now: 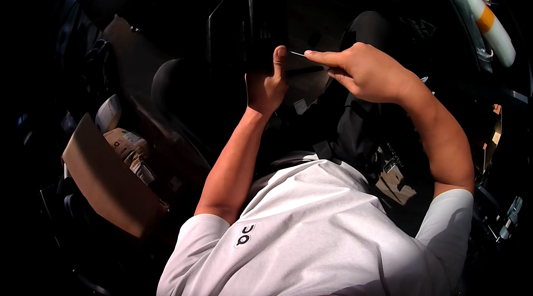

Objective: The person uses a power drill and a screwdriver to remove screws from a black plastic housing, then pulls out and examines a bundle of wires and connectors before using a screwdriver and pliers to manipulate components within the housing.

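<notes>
In front of my body, my left hand (267, 88) is raised with its thumb upright, against a black flat-sided object (230, 35) with thin bright edges. Most of its fingers are hidden in the dark, and they appear closed round that object's near side. From the right reaches my right hand (372, 71), its index finger stretched forward and the others curled. It grips a slim tool with a thin shiny tip (297, 53), which points left at my left thumb. The tool's handle is mostly hidden by the hand, so its kind cannot be told.
On the left stands an open cardboard box (105, 179) with small packages (126, 143) beside it. A white roll with an orange band (488, 21) leans at the upper right. Torn cardboard (395, 184) lies near my right side. Deep shadow hides much else.
</notes>
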Motion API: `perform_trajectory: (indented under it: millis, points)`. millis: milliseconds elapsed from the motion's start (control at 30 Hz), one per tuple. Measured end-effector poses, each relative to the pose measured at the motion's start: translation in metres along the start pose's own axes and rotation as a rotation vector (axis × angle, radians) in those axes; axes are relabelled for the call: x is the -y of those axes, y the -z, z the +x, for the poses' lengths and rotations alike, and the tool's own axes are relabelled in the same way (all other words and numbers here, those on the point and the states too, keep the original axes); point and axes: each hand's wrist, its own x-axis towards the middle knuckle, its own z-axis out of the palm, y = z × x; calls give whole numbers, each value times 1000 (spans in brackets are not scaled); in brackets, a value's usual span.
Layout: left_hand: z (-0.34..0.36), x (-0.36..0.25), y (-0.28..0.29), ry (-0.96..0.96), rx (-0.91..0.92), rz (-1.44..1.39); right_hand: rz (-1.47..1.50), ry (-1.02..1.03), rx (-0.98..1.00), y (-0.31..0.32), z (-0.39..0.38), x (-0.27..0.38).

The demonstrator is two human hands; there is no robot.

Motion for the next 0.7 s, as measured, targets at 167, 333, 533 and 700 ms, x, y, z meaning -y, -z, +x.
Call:
perform_trajectory:
  millis: [167,333,533,700]
  points:
    - [-4,3,3,-72,73,19,68,51,2,-1,3,-19]
    - [-8,-2,1,21,89,-43,81,35,61,11,1,-15]
    - [-10,0,-2,48,103,-53,94,9,64,8,-6,-18]
    - [-5,4,-6,35,46,-102,40,-10,-208,-41,-17,-20]
